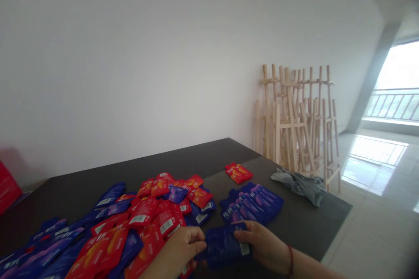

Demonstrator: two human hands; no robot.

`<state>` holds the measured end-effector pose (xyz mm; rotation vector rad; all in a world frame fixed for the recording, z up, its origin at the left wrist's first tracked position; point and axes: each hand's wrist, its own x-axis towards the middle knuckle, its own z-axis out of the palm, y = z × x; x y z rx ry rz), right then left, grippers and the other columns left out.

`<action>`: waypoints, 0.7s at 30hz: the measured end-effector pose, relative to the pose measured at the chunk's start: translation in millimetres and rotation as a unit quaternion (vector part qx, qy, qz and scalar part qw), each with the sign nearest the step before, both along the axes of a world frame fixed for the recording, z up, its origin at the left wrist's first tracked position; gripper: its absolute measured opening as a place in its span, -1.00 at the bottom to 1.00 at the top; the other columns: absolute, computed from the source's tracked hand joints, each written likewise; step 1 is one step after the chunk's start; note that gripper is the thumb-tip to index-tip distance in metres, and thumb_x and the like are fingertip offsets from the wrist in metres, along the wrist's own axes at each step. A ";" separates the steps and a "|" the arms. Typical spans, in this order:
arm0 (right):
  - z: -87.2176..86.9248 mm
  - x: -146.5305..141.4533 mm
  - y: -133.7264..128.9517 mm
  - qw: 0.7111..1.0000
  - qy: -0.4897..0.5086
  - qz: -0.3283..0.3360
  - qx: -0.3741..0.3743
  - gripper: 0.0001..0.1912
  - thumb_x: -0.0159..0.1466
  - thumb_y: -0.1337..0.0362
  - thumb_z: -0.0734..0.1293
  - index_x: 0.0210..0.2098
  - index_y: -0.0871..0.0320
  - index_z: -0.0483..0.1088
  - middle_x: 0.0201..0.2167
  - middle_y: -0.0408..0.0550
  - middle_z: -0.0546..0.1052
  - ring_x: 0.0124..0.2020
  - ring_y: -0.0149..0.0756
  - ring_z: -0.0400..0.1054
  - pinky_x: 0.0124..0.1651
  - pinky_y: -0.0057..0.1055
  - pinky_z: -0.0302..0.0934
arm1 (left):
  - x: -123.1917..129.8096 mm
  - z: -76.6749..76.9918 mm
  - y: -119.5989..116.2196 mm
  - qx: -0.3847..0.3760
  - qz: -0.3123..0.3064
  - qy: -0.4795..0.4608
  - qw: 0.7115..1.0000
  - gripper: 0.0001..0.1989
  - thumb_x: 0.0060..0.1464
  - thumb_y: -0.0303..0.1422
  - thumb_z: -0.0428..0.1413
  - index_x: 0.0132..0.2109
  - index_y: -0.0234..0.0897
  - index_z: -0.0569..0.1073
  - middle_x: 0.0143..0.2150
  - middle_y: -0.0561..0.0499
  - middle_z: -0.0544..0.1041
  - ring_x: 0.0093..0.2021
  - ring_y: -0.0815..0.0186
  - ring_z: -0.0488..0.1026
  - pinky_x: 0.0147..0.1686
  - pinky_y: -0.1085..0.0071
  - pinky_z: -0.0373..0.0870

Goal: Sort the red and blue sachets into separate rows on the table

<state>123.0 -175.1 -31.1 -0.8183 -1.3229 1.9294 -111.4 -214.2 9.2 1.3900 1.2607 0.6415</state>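
Between my two hands a dark blue pouch [224,244] is held over the near part of the table. My left hand [183,248] pinches its left end with thumb and fingers. On the pouch's upper right, my right hand [258,239] has its thumb on top, close to a white label. Just beyond lies an overlapping row of blue pouches [252,202] with purple pictures. Farther back is a small group of red-orange pouches [238,172]. To the left, a loose heap of red pouches [144,213] is mixed with blue pouches [59,244].
A crumpled grey cloth [301,185] lies along the right edge of the dark table [199,152]. Wooden easels [294,122] lean by the white wall behind it. A red object [8,187] shows at the far left, and a window [399,83] at the right.
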 end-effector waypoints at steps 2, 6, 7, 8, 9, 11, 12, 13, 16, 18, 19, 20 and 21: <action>15.2 10.6 0.4 0.989 -0.087 0.004 0.116 -0.66 0.21 0.07 0.38 -0.20 0.22 0.53 -0.37 0.01 0.60 -0.33 -0.19 0.51 -0.13 -0.25 0.38 | -0.7 -2.2 0.7 0.033 0.012 0.050 0.998 -0.80 -0.08 -0.20 0.02 -0.39 -0.23 0.38 -0.51 0.10 0.49 -0.58 0.37 0.34 -0.53 0.46 0.20; 48.4 27.6 -7.0 0.835 -0.285 0.017 0.470 -0.61 0.40 0.31 0.15 0.15 0.12 0.42 0.07 0.06 0.53 0.07 -0.16 0.42 0.16 -0.23 0.27 | 1.4 -5.2 -0.6 0.216 0.071 0.180 0.957 -0.71 0.03 -0.42 -0.10 -0.23 -0.22 0.50 -0.33 0.02 0.58 -0.28 0.25 0.53 -0.21 0.35 0.37; 51.2 29.2 -8.5 0.777 -0.320 0.023 0.542 -0.57 0.41 0.36 0.12 0.21 0.12 0.36 0.16 0.06 0.46 0.17 -0.18 0.34 0.23 -0.23 0.19 | 2.3 -5.8 -1.7 0.255 0.081 0.197 0.943 -0.68 0.07 -0.44 -0.12 -0.17 -0.21 0.50 -0.27 0.00 0.59 -0.22 0.24 0.53 -0.15 0.33 0.37; 50.6 29.6 -9.3 0.722 -0.350 0.030 0.596 -0.54 0.41 0.40 0.10 0.26 0.14 0.30 0.22 0.06 0.39 0.24 -0.19 0.26 0.29 -0.23 0.13 | 3.5 -6.5 -2.9 0.281 0.083 0.207 0.934 -0.67 0.10 -0.44 -0.13 -0.13 -0.20 0.50 -0.22 -0.01 0.59 -0.17 0.24 0.53 -0.12 0.33 0.38; 47.1 28.7 -9.3 0.674 -0.377 0.035 0.634 -0.53 0.42 0.41 0.10 0.28 0.17 0.26 0.26 0.08 0.34 0.29 -0.18 0.19 0.31 -0.22 0.10 | 4.9 -7.7 -4.1 0.295 0.079 0.212 0.928 -0.66 0.13 -0.45 -0.14 -0.11 -0.19 0.49 -0.18 -0.02 0.59 -0.14 0.25 0.53 -0.10 0.33 0.39; 34.5 24.4 -7.7 0.611 -0.424 0.042 0.668 -0.53 0.42 0.41 0.11 0.30 0.26 0.22 0.28 0.13 0.29 0.32 -0.13 0.13 0.32 -0.20 0.10 | 8.0 -11.2 -6.3 0.307 0.063 0.224 0.923 -0.66 0.13 -0.49 -0.15 -0.14 -0.19 0.50 -0.17 -0.01 0.59 -0.13 0.27 0.54 -0.10 0.36 0.40; 27.5 21.5 -6.6 0.593 -0.442 0.049 0.672 -0.54 0.43 0.41 0.11 0.29 0.30 0.23 0.28 0.15 0.29 0.32 -0.10 0.13 0.32 -0.19 0.11 | 9.5 -13.4 -7.1 0.314 0.058 0.231 0.919 -0.65 0.12 -0.51 -0.16 -0.16 -0.18 0.50 -0.18 0.00 0.59 -0.15 0.29 0.54 -0.10 0.37 0.41; 21.6 18.5 -5.5 0.583 -0.457 0.058 0.669 -0.54 0.43 0.40 0.11 0.29 0.32 0.23 0.27 0.17 0.30 0.32 -0.07 0.13 0.31 -0.18 0.12 | 10.6 -15.6 -7.6 0.323 0.055 0.236 0.915 -0.64 0.11 -0.53 -0.16 -0.19 -0.18 0.50 -0.20 0.01 0.59 -0.16 0.30 0.54 -0.11 0.38 0.41; 15.1 10.6 -3.5 0.595 -0.492 0.085 0.630 -0.51 0.41 0.27 0.19 0.28 0.35 0.24 0.28 0.21 0.27 0.31 -0.01 0.14 0.33 -0.15 0.09 | 11.7 -19.2 -8.4 0.338 0.041 0.252 0.906 -0.63 0.11 -0.56 -0.17 -0.19 -0.18 0.50 -0.20 0.02 0.59 -0.17 0.32 0.54 -0.11 0.41 0.43; 19.2 6.4 -2.9 0.621 -0.500 0.098 0.596 -0.38 0.36 0.14 0.27 0.31 0.35 0.21 0.32 0.23 0.19 0.33 0.04 0.09 0.36 -0.12 0.03 | 11.2 -18.9 -8.8 0.342 0.025 0.263 0.902 -0.63 0.10 -0.57 -0.16 -0.17 -0.18 0.49 -0.19 0.01 0.59 -0.15 0.32 0.55 -0.10 0.42 0.43; 22.0 4.3 -2.4 0.635 -0.499 0.103 0.581 -0.33 0.34 0.10 0.29 0.32 0.36 0.18 0.33 0.24 0.16 0.34 0.05 0.06 0.37 -0.11 -0.01 | 10.9 -18.5 -8.9 0.343 0.018 0.267 0.900 -0.63 0.10 -0.58 -0.15 -0.17 -0.19 0.50 -0.18 0.01 0.59 -0.15 0.32 0.55 -0.10 0.42 0.43; 24.5 2.1 -1.7 0.649 -0.494 0.106 0.568 -0.31 0.32 0.09 0.30 0.33 0.35 0.17 0.34 0.23 0.14 0.35 0.05 0.04 0.39 -0.09 -0.05 | 10.6 -18.2 -8.9 0.346 0.014 0.272 0.898 -0.63 0.09 -0.59 -0.15 -0.17 -0.20 0.50 -0.18 0.01 0.59 -0.14 0.32 0.55 -0.10 0.43 0.44; 26.2 -0.1 -0.9 0.661 -0.488 0.108 0.559 -0.32 0.32 0.11 0.30 0.33 0.34 0.16 0.35 0.22 0.14 0.36 0.04 0.02 0.39 -0.08 -0.09 | 10.3 -18.4 -8.7 0.350 0.010 0.275 0.895 -0.62 0.08 -0.60 -0.14 -0.16 -0.20 0.50 -0.18 0.00 0.59 -0.14 0.32 0.55 -0.10 0.43 0.44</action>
